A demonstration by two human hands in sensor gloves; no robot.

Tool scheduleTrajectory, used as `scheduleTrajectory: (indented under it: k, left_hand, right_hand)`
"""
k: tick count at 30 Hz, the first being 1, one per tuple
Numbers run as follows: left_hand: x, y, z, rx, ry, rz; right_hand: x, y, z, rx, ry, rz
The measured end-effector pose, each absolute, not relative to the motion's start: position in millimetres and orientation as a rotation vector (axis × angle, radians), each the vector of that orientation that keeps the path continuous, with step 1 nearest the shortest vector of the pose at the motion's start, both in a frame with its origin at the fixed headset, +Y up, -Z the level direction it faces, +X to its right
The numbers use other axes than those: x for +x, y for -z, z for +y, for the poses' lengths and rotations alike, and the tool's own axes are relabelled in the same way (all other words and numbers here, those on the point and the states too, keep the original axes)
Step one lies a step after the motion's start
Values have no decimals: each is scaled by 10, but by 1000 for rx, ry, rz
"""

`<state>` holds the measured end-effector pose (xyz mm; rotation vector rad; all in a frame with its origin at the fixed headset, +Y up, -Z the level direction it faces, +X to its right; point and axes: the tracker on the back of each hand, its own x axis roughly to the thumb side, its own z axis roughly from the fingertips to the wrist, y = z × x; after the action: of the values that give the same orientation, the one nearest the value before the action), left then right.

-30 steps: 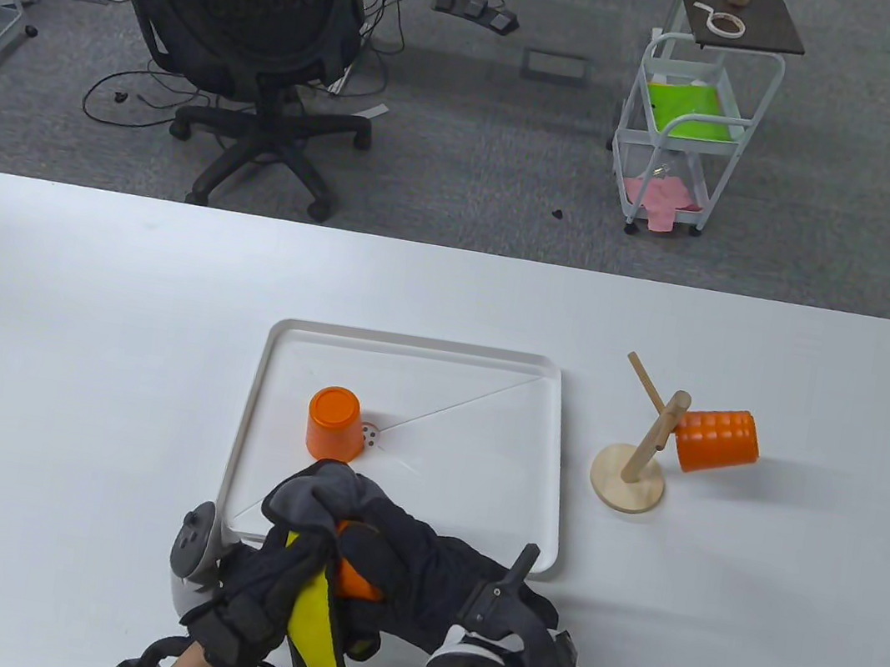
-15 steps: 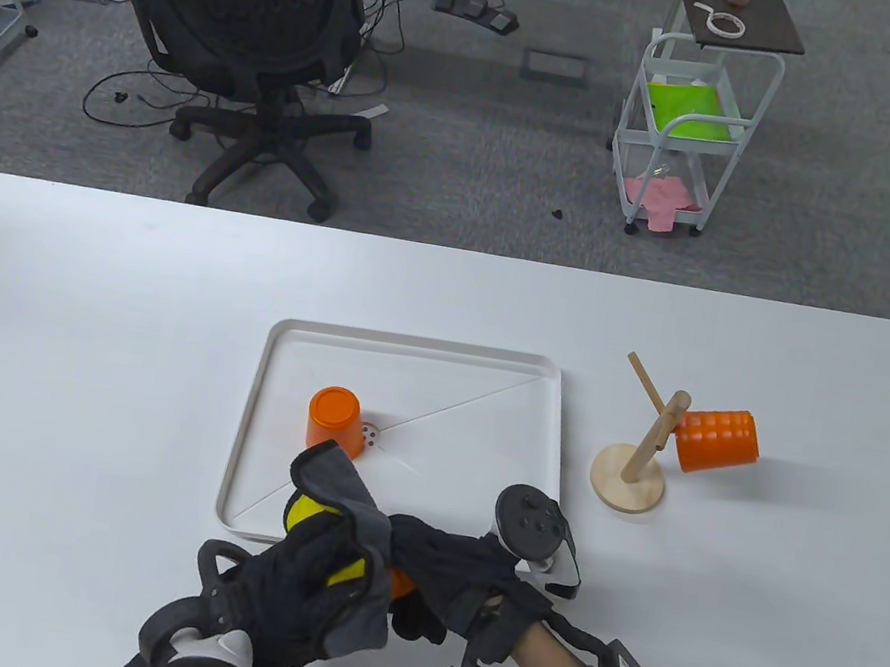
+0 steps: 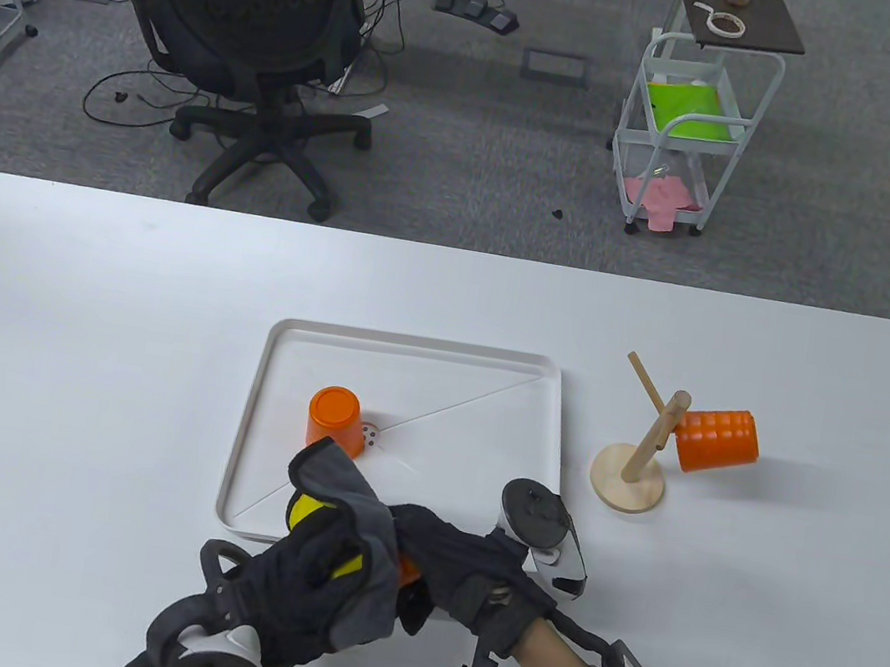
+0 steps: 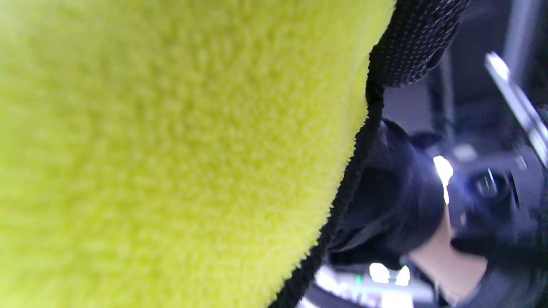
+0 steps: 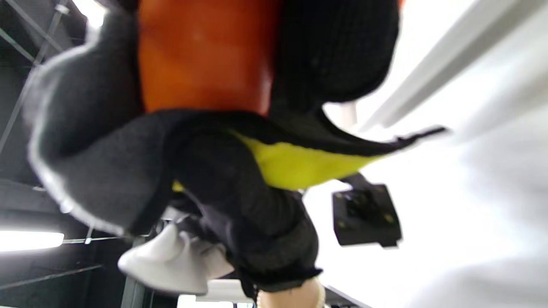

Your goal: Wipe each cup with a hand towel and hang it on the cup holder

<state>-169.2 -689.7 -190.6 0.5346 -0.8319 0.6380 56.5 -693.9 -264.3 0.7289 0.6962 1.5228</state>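
Near the table's front edge both hands work on one smooth orange cup [image 3: 408, 571], mostly hidden. My left hand [image 3: 296, 580] grips the grey and yellow hand towel [image 3: 350, 504], wrapped round the cup. My right hand [image 3: 451, 562] grips the cup from the right. In the right wrist view the orange cup [image 5: 201, 55] sits above the towel's grey side [image 5: 94, 149]. Yellow towel [image 4: 171, 149] fills the left wrist view. A second smooth orange cup [image 3: 334, 420] stands upside down in the white tray [image 3: 410, 339]. A ribbed orange cup [image 3: 719, 440] hangs on the wooden cup holder [image 3: 642, 449].
The holder's other peg [image 3: 645, 378] points up to the left and is bare. The tray lies just beyond my hands, the holder to its right. An office chair [image 3: 241, 23] and a white cart [image 3: 687, 136] stand on the floor past the table's far edge.
Both hands have twisted round the wrapped cup: the left tracker swung from upper left down to the front edge, the right tracker rose toward the tray's near right corner.
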Motion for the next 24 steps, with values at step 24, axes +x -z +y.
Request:
scheduleTrajectory:
  k: [24]
  left_hand:
    - [-1873,2229,-7291,-64,-1672,-609]
  right_hand:
    - [1231,3083,-4909,271,-2852,-460]
